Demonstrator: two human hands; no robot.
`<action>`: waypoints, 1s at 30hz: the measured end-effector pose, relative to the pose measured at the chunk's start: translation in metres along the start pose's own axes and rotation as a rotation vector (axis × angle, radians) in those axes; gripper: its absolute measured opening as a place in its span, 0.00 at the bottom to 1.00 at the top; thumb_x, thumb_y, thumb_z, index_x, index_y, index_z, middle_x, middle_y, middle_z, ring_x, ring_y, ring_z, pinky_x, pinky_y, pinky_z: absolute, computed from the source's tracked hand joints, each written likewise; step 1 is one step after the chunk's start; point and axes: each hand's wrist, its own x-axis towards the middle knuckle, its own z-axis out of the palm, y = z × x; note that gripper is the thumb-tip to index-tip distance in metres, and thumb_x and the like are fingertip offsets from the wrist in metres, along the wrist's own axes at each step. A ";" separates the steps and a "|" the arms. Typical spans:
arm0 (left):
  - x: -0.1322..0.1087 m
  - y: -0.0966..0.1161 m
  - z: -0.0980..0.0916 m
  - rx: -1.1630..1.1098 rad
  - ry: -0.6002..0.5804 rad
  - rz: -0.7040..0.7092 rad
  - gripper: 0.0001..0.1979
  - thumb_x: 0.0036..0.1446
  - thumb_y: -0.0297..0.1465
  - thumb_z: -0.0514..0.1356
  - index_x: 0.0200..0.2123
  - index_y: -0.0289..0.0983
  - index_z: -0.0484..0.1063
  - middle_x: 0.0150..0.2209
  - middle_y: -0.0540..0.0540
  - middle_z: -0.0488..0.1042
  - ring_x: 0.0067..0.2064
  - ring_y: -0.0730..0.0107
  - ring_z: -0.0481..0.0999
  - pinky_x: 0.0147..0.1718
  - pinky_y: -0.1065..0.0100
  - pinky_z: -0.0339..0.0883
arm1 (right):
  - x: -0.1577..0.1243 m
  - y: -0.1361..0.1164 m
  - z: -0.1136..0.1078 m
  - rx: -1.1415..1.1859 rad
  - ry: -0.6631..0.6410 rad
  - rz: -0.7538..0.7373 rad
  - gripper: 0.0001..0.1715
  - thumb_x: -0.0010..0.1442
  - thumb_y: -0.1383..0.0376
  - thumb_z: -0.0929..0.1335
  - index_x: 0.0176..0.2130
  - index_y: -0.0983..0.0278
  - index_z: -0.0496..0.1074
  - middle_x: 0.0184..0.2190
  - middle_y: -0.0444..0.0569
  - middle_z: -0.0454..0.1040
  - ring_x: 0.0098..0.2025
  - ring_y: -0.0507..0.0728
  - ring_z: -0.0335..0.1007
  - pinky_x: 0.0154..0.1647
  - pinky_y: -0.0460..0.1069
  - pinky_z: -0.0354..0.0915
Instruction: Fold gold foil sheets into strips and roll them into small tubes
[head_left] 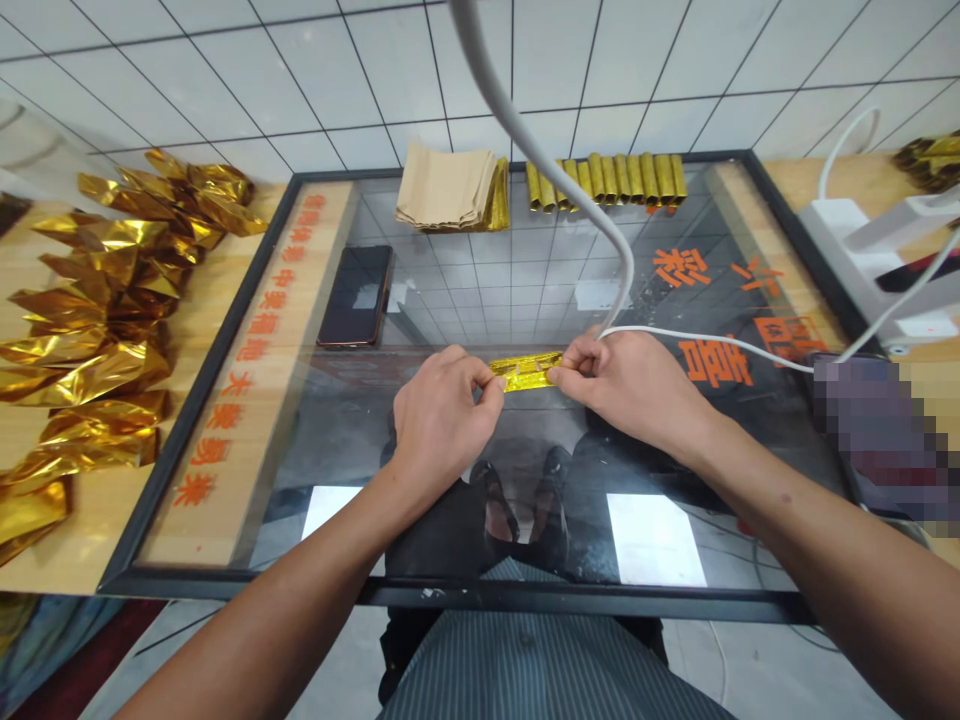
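Note:
Between my hands, just above the glass tabletop (450,300), is a narrow folded strip of gold foil paper (527,371). My left hand (448,400) pinches its left end between thumb and finger. The right end is pinched by my right hand (626,380). Farther back on the glass lie a stack of brown paper sheets (444,185) with gold foil at its right side, and a row of several rolled gold paper tubes (607,182).
A dark phone (355,297) lies on the glass at left. Folded gold foil pieces (112,310) pile up on the wood beyond the black frame. A thick white cable (555,175) hangs over the glass. At right are a power strip (862,235) and a partly blurred phone-like object (885,440).

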 end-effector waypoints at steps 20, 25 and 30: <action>0.002 0.006 0.002 0.019 0.022 -0.043 0.12 0.63 0.32 0.66 0.26 0.41 0.72 0.34 0.49 0.78 0.38 0.60 0.76 0.29 0.63 0.54 | 0.001 -0.002 0.001 -0.035 -0.013 0.040 0.10 0.65 0.58 0.72 0.33 0.59 0.79 0.31 0.49 0.82 0.34 0.60 0.75 0.33 0.54 0.58; 0.002 0.006 0.002 0.029 0.026 -0.036 0.13 0.63 0.32 0.67 0.26 0.41 0.71 0.34 0.48 0.79 0.39 0.60 0.77 0.28 0.63 0.54 | 0.001 -0.002 0.003 -0.036 0.003 0.053 0.10 0.64 0.57 0.73 0.33 0.58 0.78 0.30 0.48 0.81 0.32 0.59 0.74 0.32 0.54 0.57; 0.000 0.001 0.004 -0.019 0.032 -0.054 0.07 0.62 0.31 0.68 0.34 0.43 0.72 0.33 0.51 0.79 0.37 0.60 0.76 0.30 0.63 0.55 | 0.001 -0.003 0.001 -0.032 -0.003 0.056 0.08 0.64 0.58 0.73 0.34 0.59 0.78 0.30 0.46 0.81 0.32 0.58 0.73 0.32 0.53 0.56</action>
